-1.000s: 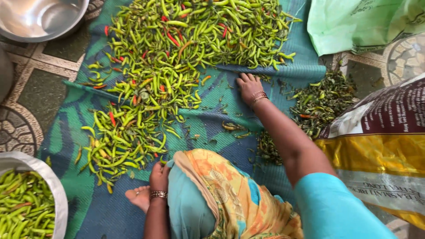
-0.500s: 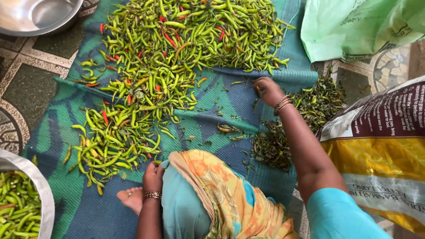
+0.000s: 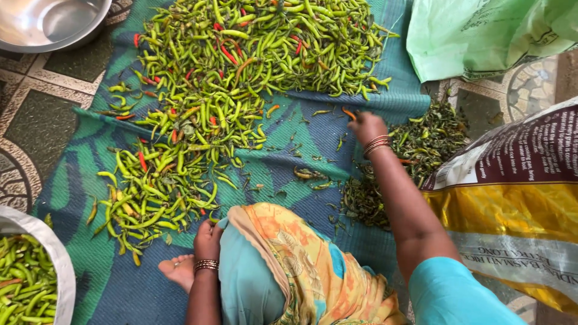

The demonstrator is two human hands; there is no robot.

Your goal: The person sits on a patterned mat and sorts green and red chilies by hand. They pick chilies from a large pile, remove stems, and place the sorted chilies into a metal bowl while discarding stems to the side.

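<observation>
Here the right hand (image 3: 366, 127) pinches an orange chilli (image 3: 348, 113), pointing up-left.

head-worn view, steeply downward, near mat (image 3: 385, 102)

Patterned tile floor (image 3: 36, 114), teal woven mat (image 3: 301, 156), green chillies (image 3: 241, 60), steel bowl (image 3: 48, 21)

A patterned tile floor (image 3: 36, 114) lies under a blue-green woven mat (image 3: 289, 156), in daylight.
</observation>
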